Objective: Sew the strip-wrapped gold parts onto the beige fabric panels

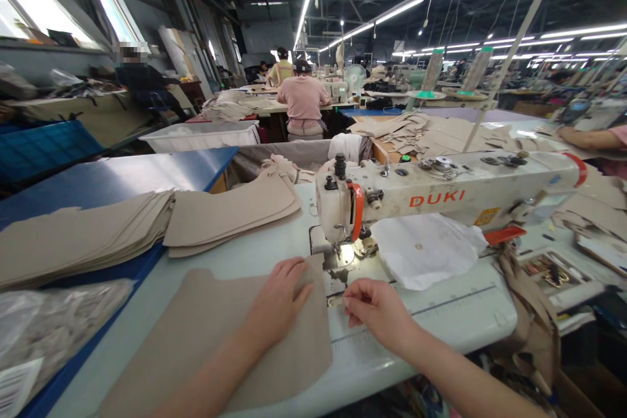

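Note:
A large taupe fabric panel [215,333] lies flat on the pale sewing table, its upper right corner close to the needle plate. My left hand [279,300] rests on that panel with its fingers stretched out, near the corner. My right hand [375,310] is closed in a pinch just right of the panel, in front of the needle plate [343,258]. Whatever its fingertips hold, if anything, is too small to make out. Above both hands stands the white sewing machine [441,192], its lamp lighting the needle area.
Stacked taupe panels [232,209] lie behind on the left, beside another pile [83,235]. A white sheet [426,251] sits under the machine arm. At right is a tray of small metal parts [553,274]. A co-worker's arm [588,138] reaches in at far right.

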The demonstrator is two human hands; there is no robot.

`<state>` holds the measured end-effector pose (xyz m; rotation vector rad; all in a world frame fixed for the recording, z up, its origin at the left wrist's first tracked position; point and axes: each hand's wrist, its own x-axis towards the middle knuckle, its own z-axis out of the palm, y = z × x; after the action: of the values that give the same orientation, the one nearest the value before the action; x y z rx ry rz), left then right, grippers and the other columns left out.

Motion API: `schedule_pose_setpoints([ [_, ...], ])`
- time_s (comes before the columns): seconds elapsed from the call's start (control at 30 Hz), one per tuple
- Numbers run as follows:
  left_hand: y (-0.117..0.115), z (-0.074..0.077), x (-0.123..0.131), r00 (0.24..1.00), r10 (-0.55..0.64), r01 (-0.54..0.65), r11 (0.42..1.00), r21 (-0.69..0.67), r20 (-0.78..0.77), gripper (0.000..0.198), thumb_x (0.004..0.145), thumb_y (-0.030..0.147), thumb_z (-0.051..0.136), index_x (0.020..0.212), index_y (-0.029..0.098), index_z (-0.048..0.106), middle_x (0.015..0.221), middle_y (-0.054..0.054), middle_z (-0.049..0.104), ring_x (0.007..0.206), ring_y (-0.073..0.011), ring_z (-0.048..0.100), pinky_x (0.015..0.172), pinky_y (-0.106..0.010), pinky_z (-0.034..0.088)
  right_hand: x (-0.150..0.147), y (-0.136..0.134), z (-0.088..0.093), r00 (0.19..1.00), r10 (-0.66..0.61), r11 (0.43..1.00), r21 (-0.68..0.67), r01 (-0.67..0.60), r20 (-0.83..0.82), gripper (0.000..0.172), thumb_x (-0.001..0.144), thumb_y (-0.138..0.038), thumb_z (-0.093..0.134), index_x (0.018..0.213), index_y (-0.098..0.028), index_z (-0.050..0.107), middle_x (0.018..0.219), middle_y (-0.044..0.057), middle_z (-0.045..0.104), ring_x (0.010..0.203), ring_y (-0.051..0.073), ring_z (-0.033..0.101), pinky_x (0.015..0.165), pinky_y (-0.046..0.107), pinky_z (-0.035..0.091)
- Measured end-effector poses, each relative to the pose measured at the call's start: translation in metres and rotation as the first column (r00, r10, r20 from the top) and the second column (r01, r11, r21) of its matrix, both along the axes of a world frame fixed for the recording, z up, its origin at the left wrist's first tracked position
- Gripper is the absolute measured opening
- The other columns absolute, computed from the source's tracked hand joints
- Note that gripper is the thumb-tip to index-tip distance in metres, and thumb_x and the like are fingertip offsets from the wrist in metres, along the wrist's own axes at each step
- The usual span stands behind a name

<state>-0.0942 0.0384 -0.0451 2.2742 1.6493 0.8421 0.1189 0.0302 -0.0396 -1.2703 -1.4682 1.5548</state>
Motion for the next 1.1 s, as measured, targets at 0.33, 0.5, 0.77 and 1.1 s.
schedule_pose_setpoints([
  [0.33,-0.016,-0.025,0.013,0.984,0.028,0.003,0.984,0.177,-0.174,0.027,0.090,0.029,0.047,0.114,0.019,0.052,0.109,-0.009,0.062,0.104,-0.0255,0.058,0.089,-0.045,0.051,-0.042,0.053,0.004,0.982,0.058,0.980,-0.199,-0.022,0.180,0.023,0.073,-0.001,0.052,0.057,-0.017,0.053,0.045,-0.008,0.057,0.034,0.007,0.053,0.035,0.015,0.037],
  [0.5,-0.012,-0.021,0.014,0.989,-0.004,0.039,0.971,0.236,-0.150,0.024,0.092,0.027,0.044,0.109,0.016,0.055,0.108,-0.011,0.062,0.101,-0.0239,0.058,0.085,-0.041,0.053,-0.047,0.062,0.001,0.964,0.140,0.973,-0.210,-0.092,0.226,0.028,0.073,0.000,0.049,0.050,-0.017,0.050,0.040,-0.007,0.055,0.031,0.007,0.052,0.031,0.013,0.036],
  [0.77,0.008,-0.016,0.023,0.981,-0.123,0.164,0.936,0.311,-0.148,0.024,0.093,0.016,0.041,0.075,0.017,0.057,0.077,-0.005,0.062,0.077,-0.0185,0.058,0.070,-0.032,0.054,-0.044,0.069,-0.004,0.931,0.208,0.970,-0.186,-0.157,0.300,0.027,0.072,-0.004,0.051,0.048,-0.016,0.054,0.044,-0.005,0.059,0.034,0.006,0.055,0.033,0.012,0.040],
  [1.1,0.012,-0.012,0.027,0.969,-0.156,0.201,0.949,0.244,-0.192,0.021,0.087,0.008,0.042,0.074,0.017,0.056,0.074,-0.004,0.062,0.075,-0.0183,0.058,0.070,-0.031,0.053,-0.034,0.059,0.009,0.838,0.164,0.967,0.083,-0.241,0.521,0.018,0.079,-0.008,0.051,0.066,-0.016,0.060,0.061,0.000,0.065,0.056,0.012,0.064,0.056,0.020,0.048],
])
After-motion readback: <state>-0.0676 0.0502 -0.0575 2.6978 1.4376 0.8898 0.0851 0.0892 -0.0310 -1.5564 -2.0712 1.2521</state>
